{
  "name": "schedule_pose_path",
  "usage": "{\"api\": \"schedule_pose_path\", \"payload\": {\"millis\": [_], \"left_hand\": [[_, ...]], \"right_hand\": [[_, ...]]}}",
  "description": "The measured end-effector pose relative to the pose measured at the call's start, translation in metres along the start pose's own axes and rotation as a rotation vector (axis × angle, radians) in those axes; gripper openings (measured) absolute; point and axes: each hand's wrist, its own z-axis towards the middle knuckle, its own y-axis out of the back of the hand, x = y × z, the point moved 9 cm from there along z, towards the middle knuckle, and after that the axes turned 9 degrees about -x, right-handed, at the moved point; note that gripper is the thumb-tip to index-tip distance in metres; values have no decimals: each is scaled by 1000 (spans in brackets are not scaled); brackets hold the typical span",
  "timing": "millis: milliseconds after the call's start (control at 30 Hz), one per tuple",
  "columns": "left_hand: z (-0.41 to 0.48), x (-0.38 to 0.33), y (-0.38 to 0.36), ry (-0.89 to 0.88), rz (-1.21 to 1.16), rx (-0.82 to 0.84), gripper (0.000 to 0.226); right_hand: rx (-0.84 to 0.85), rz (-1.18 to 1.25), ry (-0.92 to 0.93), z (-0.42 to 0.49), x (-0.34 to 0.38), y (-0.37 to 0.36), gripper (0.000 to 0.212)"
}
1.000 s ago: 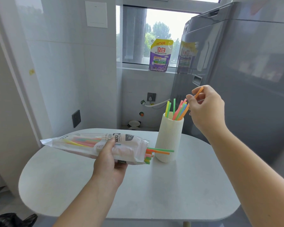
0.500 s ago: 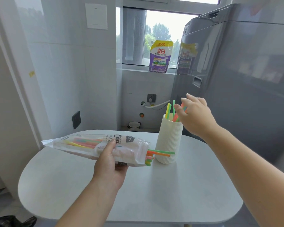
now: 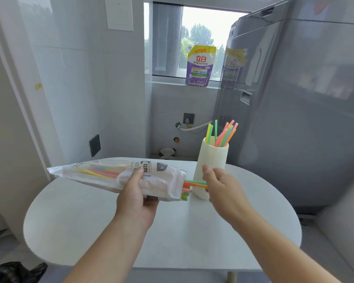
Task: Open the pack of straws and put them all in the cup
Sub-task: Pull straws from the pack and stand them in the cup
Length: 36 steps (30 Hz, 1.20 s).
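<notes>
Currently, my left hand point(image 3: 137, 195) grips the pack point(image 3: 114, 176); my right hand point(image 3: 221, 186) curls at the protruding straws point(image 3: 194, 183), pinch unconfirmed. The cup point(image 3: 212, 166) stands just behind it. Recommend pinching few, pulling straight.

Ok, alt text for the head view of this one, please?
The left hand holds an opened straw pack above a white table while the right hand reaches for the straw ends poking from its mouth. Behind stands a ribbed white cup holding coloured straws.
</notes>
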Motion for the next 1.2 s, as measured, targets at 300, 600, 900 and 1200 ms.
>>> {"api": "schedule_pose_path", "payload": {"millis": [300, 600, 900, 1200], "left_hand": [[-1, -3, -5, -54, 34, 36, 27], [1, -14, -1, -66, 2, -2, 32], [2, -7, 1, -44, 17, -13, 27], [0, -9, 0, -50, 15, -14, 35]], "right_hand": [[163, 461, -131, -12, -7, -27, 10], [57, 681, -277, 2, -25, 0, 15], [202, 667, -340, 1, -32, -13, 27], [265, 670, -390, 6, -39, -11, 14]]}}
